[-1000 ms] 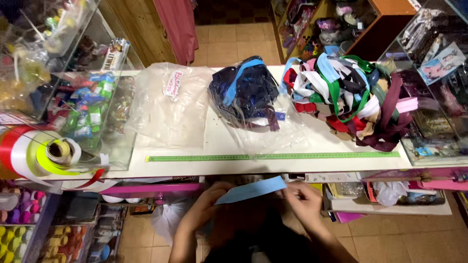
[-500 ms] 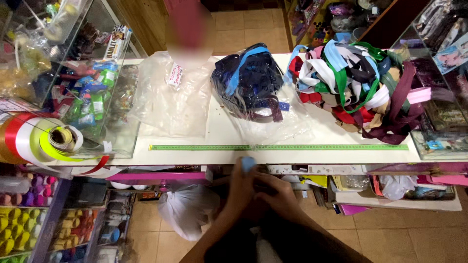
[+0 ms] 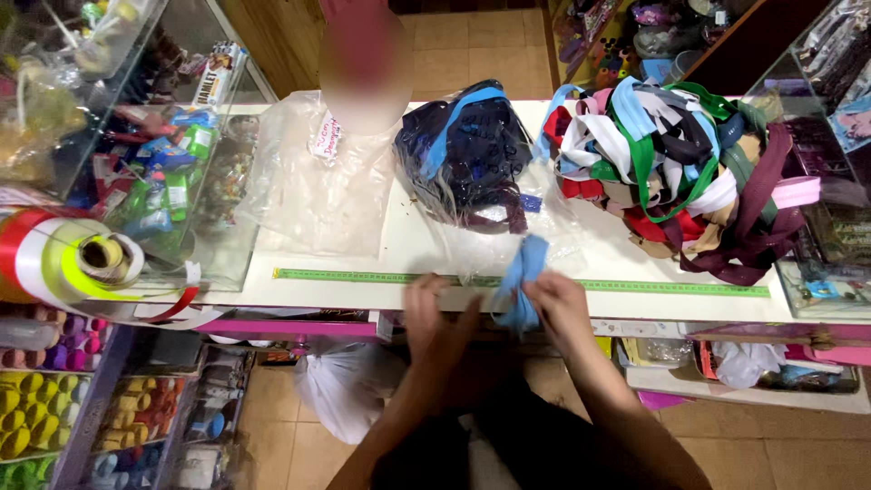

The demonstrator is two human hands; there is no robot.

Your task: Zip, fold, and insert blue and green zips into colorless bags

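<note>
Both hands are at the near edge of the white counter. My right hand grips a bunched length of light blue ribbon that rises from the counter edge. My left hand is just left of it, fingers curled by the ribbon's lower end near the green measuring strip fixed along the counter. Behind the ribbon lies a clear plastic bag of dark blue ribbons.
A heap of mixed coloured ribbons sits at the right. An empty clear bag lies at the left, beside a glass case of small goods. Ribbon rolls stand at far left. A person stands across the counter.
My hands rose from below the counter to its edge. The blue ribbon, held flat and stretched a second ago, is now bunched upright in my right hand.
</note>
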